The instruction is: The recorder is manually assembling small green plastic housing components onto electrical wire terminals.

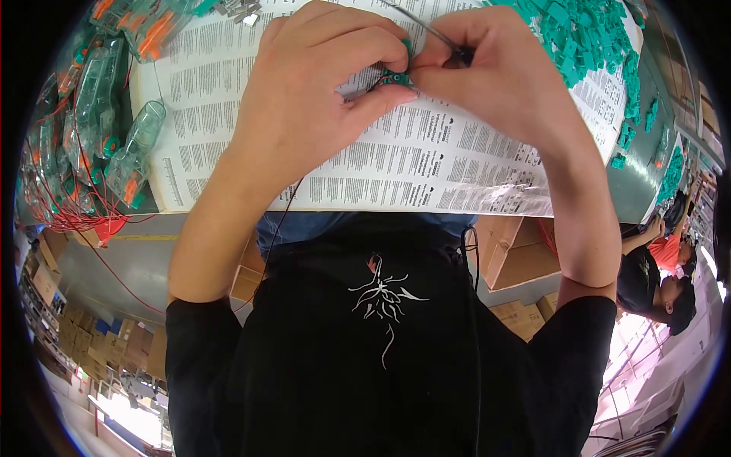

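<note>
Over the printed paper sheet [365, 186], both of my hands meet near the far middle of the view. My left hand [301, 95] is closed, pinching a small green plastic part [396, 78] with a thin reddish wire by it. Fingers cover most of that part. My right hand [506, 84] is closed on a thin metal tool [422, 27] with a dark piece at the fingers; its kind is hard to make out. The right fingertips come up against the left hand's fingers, beside the green part.
Clear plastic housings [91, 107] with orange pieces crowd the left, above tangled red wires [80, 217]. Loose green plastic parts [582, 38] heap at the far right. Small metal pieces [242, 9] lie at the far edge. A cardboard box [510, 251] stands below the table; people [655, 282] are at right.
</note>
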Action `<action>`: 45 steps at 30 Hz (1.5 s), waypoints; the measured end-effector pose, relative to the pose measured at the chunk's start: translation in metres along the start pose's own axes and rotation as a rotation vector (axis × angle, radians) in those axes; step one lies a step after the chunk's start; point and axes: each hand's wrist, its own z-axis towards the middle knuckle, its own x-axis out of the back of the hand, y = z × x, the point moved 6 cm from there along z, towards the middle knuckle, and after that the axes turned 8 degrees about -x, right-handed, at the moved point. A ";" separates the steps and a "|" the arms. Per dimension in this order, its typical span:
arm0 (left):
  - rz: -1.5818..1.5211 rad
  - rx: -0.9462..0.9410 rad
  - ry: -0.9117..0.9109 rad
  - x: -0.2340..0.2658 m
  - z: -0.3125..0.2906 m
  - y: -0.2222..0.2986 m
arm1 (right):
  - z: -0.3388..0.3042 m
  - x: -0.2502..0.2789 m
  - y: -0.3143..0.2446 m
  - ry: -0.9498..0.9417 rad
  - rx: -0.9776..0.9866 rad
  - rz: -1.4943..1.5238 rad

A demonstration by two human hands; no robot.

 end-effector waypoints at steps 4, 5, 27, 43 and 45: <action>-0.019 0.036 0.007 0.000 -0.005 -0.004 | 0.001 -0.005 0.005 -0.044 -0.047 -0.043; -0.016 0.035 0.018 0.000 -0.007 -0.004 | 0.000 -0.005 0.009 0.015 0.007 0.003; 0.204 0.264 0.176 -0.010 -0.022 0.012 | -0.072 -0.011 0.006 0.606 0.402 -0.380; 0.212 0.222 0.202 -0.010 -0.025 0.013 | -0.071 -0.018 0.001 0.611 0.402 -0.345; 0.209 0.189 0.252 -0.014 -0.028 0.013 | -0.072 -0.019 -0.008 0.563 0.334 -0.466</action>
